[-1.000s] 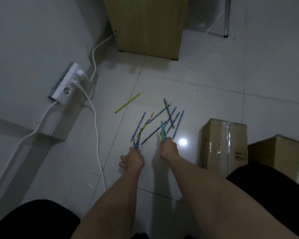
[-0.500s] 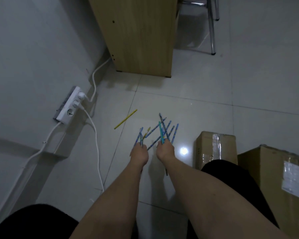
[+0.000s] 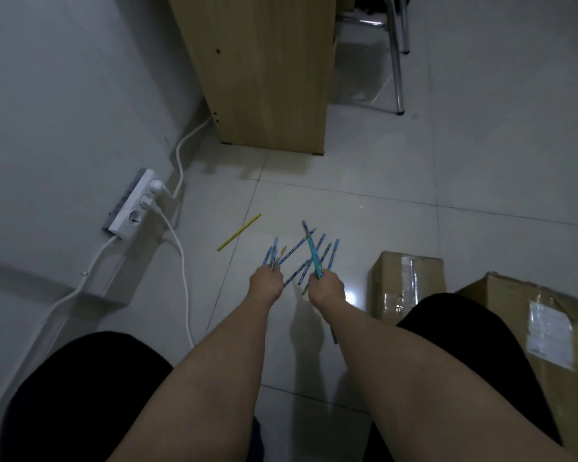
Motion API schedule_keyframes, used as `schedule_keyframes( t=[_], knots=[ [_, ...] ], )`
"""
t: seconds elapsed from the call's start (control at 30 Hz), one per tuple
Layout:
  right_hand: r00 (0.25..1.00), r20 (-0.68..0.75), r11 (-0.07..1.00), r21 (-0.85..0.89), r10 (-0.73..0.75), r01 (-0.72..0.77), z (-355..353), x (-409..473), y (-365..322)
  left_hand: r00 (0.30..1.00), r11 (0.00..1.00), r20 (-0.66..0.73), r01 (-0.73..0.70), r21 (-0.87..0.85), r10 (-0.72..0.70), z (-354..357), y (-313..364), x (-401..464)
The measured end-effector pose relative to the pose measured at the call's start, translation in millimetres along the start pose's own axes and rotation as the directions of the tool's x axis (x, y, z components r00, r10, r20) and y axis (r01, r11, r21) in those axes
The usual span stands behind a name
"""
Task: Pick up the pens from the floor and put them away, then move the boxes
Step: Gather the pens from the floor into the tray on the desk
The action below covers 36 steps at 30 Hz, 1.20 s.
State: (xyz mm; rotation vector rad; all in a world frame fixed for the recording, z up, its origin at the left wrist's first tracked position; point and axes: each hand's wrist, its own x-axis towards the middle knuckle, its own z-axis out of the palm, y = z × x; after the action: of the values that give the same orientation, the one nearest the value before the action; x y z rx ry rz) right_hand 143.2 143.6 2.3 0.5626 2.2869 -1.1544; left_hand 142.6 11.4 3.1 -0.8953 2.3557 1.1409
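Several blue pens [image 3: 327, 253] lie crossed in a loose pile on the white tiled floor. A single yellow pen [image 3: 239, 232] lies apart to their left. My left hand [image 3: 266, 285] is closed around a few blue pens [image 3: 271, 255] that stick up from the fist. My right hand [image 3: 326, 288] grips a teal pen [image 3: 314, 256] pointing up, and another pen end [image 3: 333, 334] pokes out below that wrist. Two taped cardboard boxes stand to the right: a smaller box [image 3: 406, 283] and a larger box [image 3: 544, 331] with a label.
A white power strip [image 3: 132, 203] with plugged cables [image 3: 182, 261] sits against the left wall. A wooden cabinet side [image 3: 267, 71] stands ahead, with a metal chair leg [image 3: 397, 75] to its right. My knees in black shorts fill the lower corners.
The view has pulled back and tilted up, showing more cabinet and chair. Both hands have closed tighter on their pens and the pile looks more gathered.
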Motion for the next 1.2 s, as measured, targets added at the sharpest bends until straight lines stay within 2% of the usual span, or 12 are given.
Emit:
schedule_keyframes(
  t=[0.13, 0.23, 0.33, 0.47, 0.87, 1.2],
  knots=[
    [0.998, -0.019, 0.993, 0.094, -0.068, 0.069, -9.0, -5.2, -12.1, 1.0, 0.999, -0.009, -0.025, -0.028, 0.024, -6.3, 20.7, -3.3],
    [0.994, -0.005, 0.99, 0.084, -0.113, 0.113, -12.0, -6.9, -18.3, 1.0, 1.0, -0.002, 0.018, 0.014, -0.018, -8.5, 24.3, -0.1],
    [0.997, 0.016, 0.994, 0.084, -0.073, 0.072, -4.1, 1.1, -14.8, 0.998, 0.995, 0.012, 0.055, 0.086, -0.056, -6.3, 15.3, 13.2],
    [0.999, 0.024, 0.996, 0.087, -0.026, 0.024, 4.4, 2.7, -4.4, 0.998, 0.999, -0.053, 0.038, 0.024, -0.037, -4.2, 1.5, 13.6],
    [1.0, 0.005, 1.0, -0.021, 0.023, -0.023, 70.1, 43.8, -6.5, 0.988, 0.99, -0.147, 0.061, 0.128, -0.042, -15.9, -56.3, 85.3],
    [0.997, -0.01, 0.994, -0.068, 0.083, -0.083, 117.4, 80.4, -36.3, 0.992, 0.981, -0.122, -0.014, 0.196, 0.039, 6.1, -72.9, 134.4]
  ],
)
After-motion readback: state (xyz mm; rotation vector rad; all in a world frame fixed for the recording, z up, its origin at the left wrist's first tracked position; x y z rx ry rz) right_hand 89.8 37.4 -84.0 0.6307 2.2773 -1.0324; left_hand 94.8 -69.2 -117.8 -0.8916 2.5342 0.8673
